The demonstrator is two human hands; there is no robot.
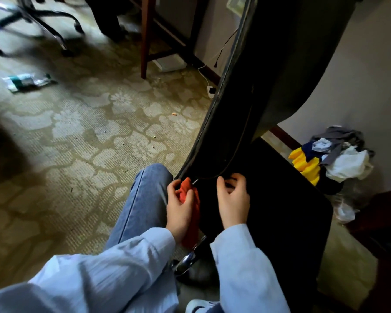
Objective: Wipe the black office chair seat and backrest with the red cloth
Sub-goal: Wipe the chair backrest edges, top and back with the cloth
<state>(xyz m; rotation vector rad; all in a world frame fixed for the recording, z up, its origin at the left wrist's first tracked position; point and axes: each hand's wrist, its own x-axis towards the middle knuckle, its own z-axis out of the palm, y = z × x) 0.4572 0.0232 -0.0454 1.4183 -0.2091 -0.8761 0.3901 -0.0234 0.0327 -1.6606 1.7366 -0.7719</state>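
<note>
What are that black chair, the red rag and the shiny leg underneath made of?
Black office chair backrest: looks like smooth leather or leatherette, with a faint sheen and a stitched edge seam. Crumpled red cloth: soft fabric, matte, hanging limply. Curved silver chair leg: probably chromed metal, mirror-bright highlights.

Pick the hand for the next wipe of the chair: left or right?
Left. The left hand grips the red cloth at the seam where backrest meets seat. The right hand has no cloth, fingers curled by the backrest's lower edge.
</note>
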